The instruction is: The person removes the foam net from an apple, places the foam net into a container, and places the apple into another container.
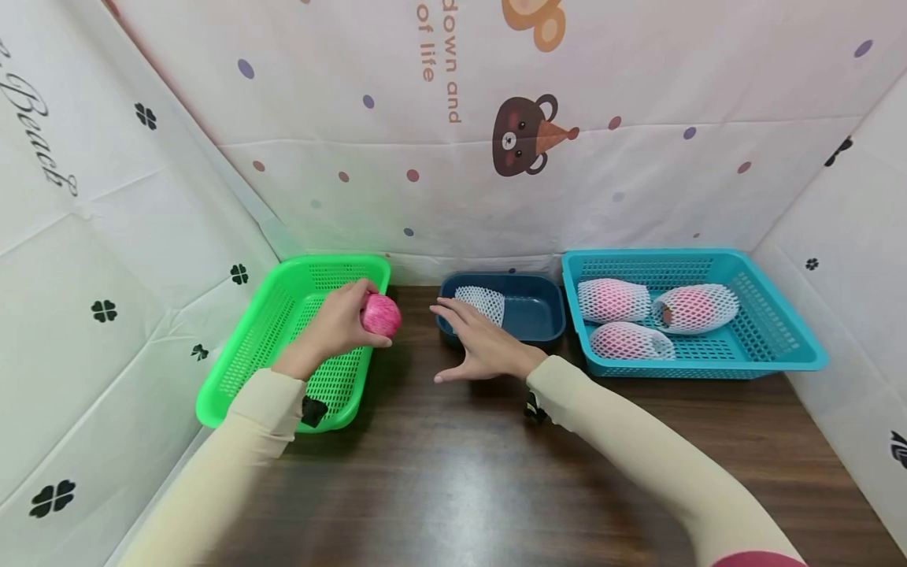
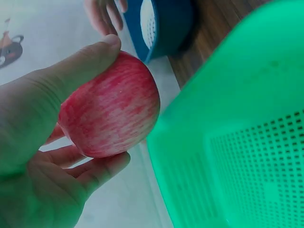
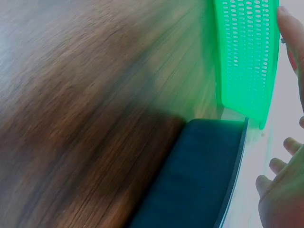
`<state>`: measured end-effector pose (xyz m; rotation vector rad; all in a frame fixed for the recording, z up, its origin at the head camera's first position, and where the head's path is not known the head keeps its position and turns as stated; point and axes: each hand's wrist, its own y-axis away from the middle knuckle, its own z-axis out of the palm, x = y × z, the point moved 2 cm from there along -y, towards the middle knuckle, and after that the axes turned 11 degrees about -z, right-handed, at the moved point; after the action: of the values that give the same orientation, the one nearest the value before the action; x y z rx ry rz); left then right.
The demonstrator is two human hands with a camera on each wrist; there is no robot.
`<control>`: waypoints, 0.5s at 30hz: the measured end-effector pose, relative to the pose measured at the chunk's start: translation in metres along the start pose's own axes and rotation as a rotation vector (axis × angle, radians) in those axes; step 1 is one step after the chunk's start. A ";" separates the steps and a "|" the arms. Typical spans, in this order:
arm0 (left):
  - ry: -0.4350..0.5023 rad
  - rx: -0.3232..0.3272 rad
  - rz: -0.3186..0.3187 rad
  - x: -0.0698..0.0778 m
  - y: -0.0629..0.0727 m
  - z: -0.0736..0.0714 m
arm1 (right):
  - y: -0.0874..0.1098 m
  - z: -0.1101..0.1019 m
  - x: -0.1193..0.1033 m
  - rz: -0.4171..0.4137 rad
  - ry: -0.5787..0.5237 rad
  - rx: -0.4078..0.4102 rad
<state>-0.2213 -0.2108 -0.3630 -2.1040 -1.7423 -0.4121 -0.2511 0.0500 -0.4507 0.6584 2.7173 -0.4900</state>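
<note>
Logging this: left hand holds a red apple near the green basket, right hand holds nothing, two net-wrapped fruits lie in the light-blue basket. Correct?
Not quite: the head view shows three net-wrapped fruits in the light-blue basket, not two. The left hand does hold a red apple near the green basket, and the right hand holds nothing.

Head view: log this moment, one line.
Left hand: holds round pink-red apple near green perforated plastic basket; Right hand: empty, near dark-blue plastic tub; white mesh sleeve: in tub
</note>
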 end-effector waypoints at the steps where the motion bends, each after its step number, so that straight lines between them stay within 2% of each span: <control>1: 0.002 0.009 -0.004 -0.003 0.001 -0.002 | -0.002 0.000 -0.001 -0.005 0.002 0.007; 6: -0.002 0.050 -0.045 -0.020 0.004 -0.011 | -0.013 0.003 -0.006 -0.028 0.011 0.035; 15: -0.007 0.086 -0.101 -0.045 0.007 -0.025 | -0.035 0.011 -0.017 -0.066 0.003 0.054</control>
<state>-0.2224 -0.2629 -0.3623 -1.9668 -1.8423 -0.3511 -0.2515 0.0094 -0.4456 0.5852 2.7445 -0.5810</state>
